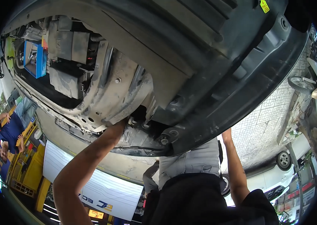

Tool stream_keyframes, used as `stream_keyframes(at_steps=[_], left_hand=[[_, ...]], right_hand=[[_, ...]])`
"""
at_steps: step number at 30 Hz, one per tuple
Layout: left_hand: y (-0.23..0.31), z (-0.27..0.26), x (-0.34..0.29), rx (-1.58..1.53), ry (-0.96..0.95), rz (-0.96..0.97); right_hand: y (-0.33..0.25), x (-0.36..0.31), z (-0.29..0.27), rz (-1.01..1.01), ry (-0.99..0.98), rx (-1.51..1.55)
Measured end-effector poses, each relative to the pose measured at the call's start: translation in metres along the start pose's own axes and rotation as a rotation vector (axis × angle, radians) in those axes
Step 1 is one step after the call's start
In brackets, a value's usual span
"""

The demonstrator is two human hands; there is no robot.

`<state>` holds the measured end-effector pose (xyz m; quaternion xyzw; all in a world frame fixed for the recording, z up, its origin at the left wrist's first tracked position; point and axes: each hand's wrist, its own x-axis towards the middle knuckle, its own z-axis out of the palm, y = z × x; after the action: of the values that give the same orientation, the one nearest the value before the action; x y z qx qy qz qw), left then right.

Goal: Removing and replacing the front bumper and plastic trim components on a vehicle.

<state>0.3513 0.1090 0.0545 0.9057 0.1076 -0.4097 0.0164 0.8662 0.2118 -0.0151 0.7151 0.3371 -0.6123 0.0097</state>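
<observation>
My left arm reaches up to the dusty metal body panel [123,84] of a car, and my left hand [120,126] goes into a dark gap beside a small bolt or fitting. Its fingers are hidden behind the panel edge. My right hand [226,133] is at the outer rim of the large black plastic trim [218,116], mostly covered by it, so its grip does not show. Near the left hand, a dark cable or strip [139,149] runs along the lower edge, close to a round fastener [164,141].
In the engine bay stand a dusty black box [65,80] and an open blue box [35,60] with small parts. A yellow tag [264,6] hangs at the top. Another person [11,129] is at the far left. A white car [267,180] and a motorbike wheel [301,85] are at right.
</observation>
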Motion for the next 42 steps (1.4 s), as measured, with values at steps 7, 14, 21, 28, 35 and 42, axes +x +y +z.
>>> stream_keyframes(at_steps=[7,14,21,28,35,42], left_hand=[[0.01,-0.011,-0.007,0.074,0.143,0.005],[-0.003,-0.014,0.009,0.078,0.205,-0.032],[-0.002,-0.021,0.005,0.015,0.068,-0.154],[-0.026,-0.01,0.035,0.007,-0.167,-0.311],[-0.034,-0.002,0.037,0.116,-0.004,-0.702],[-0.011,0.036,0.093,-0.557,-0.193,-0.884]], right_hand=[[0.01,0.003,-0.003,0.092,-0.011,0.045],[0.012,-0.003,-0.008,0.162,-0.035,0.042],[0.005,-0.022,-0.019,0.2,-0.078,-0.004],[0.027,-0.009,-0.043,0.165,-0.182,-0.112],[-0.006,0.017,-0.059,0.108,-0.223,-0.195],[-0.052,0.021,-0.053,0.001,-0.227,-0.272]])
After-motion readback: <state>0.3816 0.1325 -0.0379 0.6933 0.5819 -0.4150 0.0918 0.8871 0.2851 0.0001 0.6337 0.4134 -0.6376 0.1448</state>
